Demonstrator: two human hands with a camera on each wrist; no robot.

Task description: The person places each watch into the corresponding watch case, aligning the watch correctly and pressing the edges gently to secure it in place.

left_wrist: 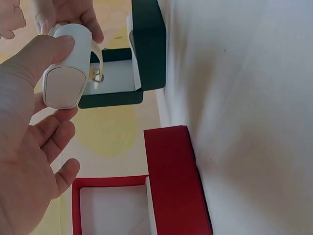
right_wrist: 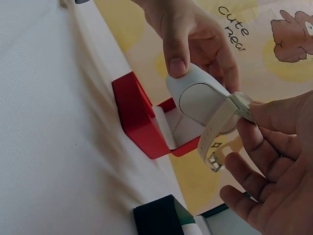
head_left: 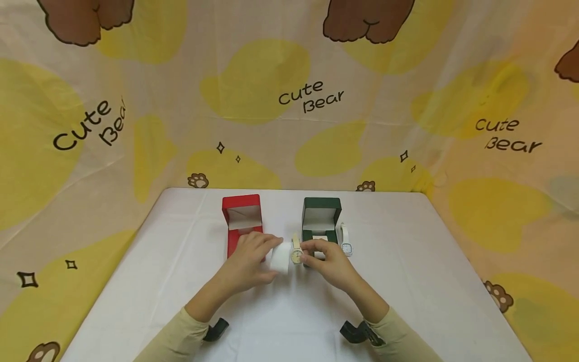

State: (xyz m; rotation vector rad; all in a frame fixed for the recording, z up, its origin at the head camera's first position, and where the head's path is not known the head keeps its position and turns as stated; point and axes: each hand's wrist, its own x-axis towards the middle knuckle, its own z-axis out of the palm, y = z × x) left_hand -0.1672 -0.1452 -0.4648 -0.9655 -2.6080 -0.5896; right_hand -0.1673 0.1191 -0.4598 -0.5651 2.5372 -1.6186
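My left hand [head_left: 246, 264] pinches a white watch cushion [head_left: 280, 259], a short rounded roll with flat ends, between thumb and fingers. Close beside it, my right hand [head_left: 333, 262] pinches a cream-strapped wristwatch [head_left: 296, 256] by its round case. In the right wrist view, the strap [right_wrist: 214, 128] hangs curved past the cushion's flat end [right_wrist: 199, 104], its buckle loose at the bottom. Whether strap and cushion touch, I cannot tell. Behind my left hand stands an open red watch box [head_left: 242, 206]; an open dark green watch box [head_left: 322, 202] is behind the right hand.
A white watch with a squarish case [head_left: 346, 248] lies to the right of the green box. White cloth covers the table [head_left: 280, 322], and patterned fabric walls [head_left: 253, 80] rise behind it and on both sides. Black wrist mounts [head_left: 355, 332] sit under the forearms.
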